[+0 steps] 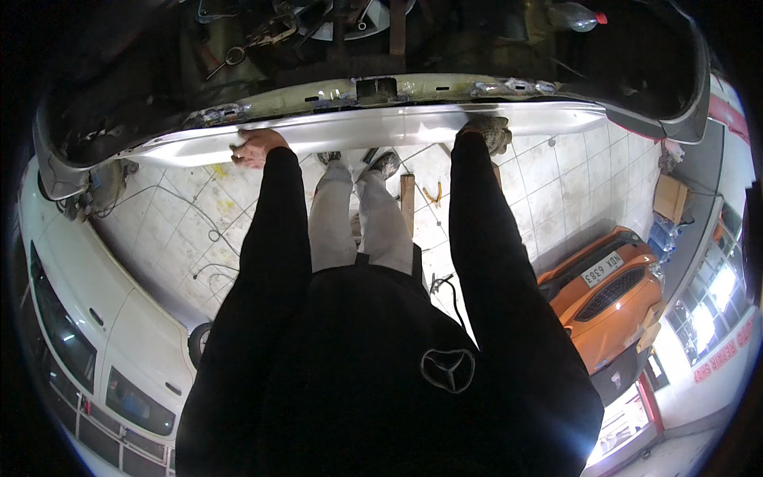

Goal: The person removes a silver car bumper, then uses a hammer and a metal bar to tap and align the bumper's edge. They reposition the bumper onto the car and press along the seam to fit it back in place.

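A long, bare silver metal panel (381, 126) lies across the front of an open car body, just below its olive-green, patched edge (433, 86). Toward the panel's left part, my bare left hand (260, 149) is closed at its lower edge, fingers curled. My right hand (491, 133), in a dirty grey glove, grips the same panel right of the middle; most of its fingers are hidden by the sleeve and the panel. Inside the dark car cavity lie a ring-ended metal tool (234, 56) and a clear plastic bottle (574, 17) with a red cap.
Yellow-handled pliers (433, 193) and a wooden strip (407, 200) are on the tiled floor by my feet. A thin cable (191, 205) runs along the left floor. A white vehicle (119, 310) stands at left, an orange car (608, 296) at right, near a cardboard box (671, 197).
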Motion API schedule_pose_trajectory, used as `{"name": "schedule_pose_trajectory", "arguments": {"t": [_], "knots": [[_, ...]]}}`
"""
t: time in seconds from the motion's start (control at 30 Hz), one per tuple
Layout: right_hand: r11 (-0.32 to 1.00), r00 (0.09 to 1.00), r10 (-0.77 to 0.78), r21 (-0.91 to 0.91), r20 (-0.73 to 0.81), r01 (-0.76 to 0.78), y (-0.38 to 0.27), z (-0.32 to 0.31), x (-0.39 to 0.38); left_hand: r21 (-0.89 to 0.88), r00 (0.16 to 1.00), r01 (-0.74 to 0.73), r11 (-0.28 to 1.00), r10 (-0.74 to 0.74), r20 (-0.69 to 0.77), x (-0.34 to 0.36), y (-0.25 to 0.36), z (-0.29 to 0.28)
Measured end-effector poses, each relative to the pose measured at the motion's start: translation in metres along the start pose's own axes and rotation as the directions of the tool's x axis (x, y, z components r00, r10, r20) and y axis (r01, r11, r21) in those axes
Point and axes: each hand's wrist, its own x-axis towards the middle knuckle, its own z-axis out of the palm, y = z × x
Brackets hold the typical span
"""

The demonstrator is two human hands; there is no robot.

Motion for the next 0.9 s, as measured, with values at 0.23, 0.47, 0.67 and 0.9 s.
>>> {"name": "schedule_pose_trajectory", "arguments": {"t": [0.23, 0.47, 0.67, 0.9], "knots": [[0.932, 0.994, -0.106, -0.347, 0.029, 0.109, -0.007, 0.074, 0.011, 0.403, 0.984, 0.167, 0.900, -0.123, -0.132, 0.000, -0.021, 0.058], [0.829, 0.990, -0.143, -0.546, 0.003, 0.121, -0.005, 0.070, 0.017, 0.518, 0.975, 0.142, 0.844, -0.210, 0.075, -0.020, 0.027, 0.003], [0.755, 0.981, -0.191, -0.631, 0.047, 0.177, -0.010, 0.074, 0.019, 0.671, 0.996, 0.054, 0.740, -0.085, 0.013, -0.016, 0.007, 0.032], [0.660, 0.957, -0.260, -0.699, 0.130, 0.275, -0.016, 0.069, 0.004, 0.098, 0.950, 0.295, 0.950, -0.281, -0.134, 0.022, -0.032, 0.059]]}}
